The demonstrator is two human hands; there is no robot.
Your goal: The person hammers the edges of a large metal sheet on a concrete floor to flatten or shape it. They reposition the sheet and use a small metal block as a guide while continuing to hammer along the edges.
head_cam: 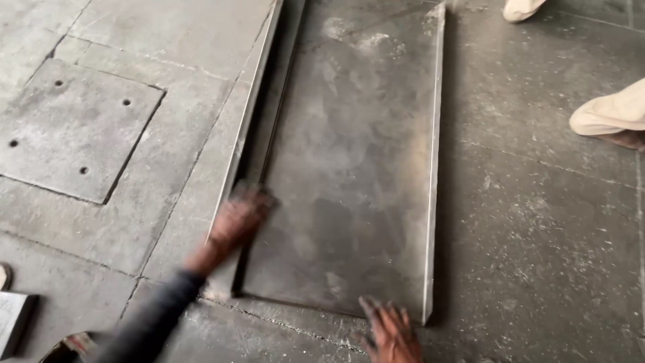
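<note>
A long grey sheet-metal panel (349,168) with folded-up side edges lies flat on the concrete floor. My left hand (235,222), blurred with motion, rests on the panel's raised left flange (245,121) near its close end. My right hand (390,333) lies with fingers spread on the floor at the panel's near right corner, touching its near edge. Whether the left hand grips the flange or only presses on it is unclear because of the blur.
A square concrete cover (74,128) with several holes is set in the floor at the left. Another person's feet and trouser legs (615,114) are at the upper right. A flat metal piece (13,319) lies at the lower left edge.
</note>
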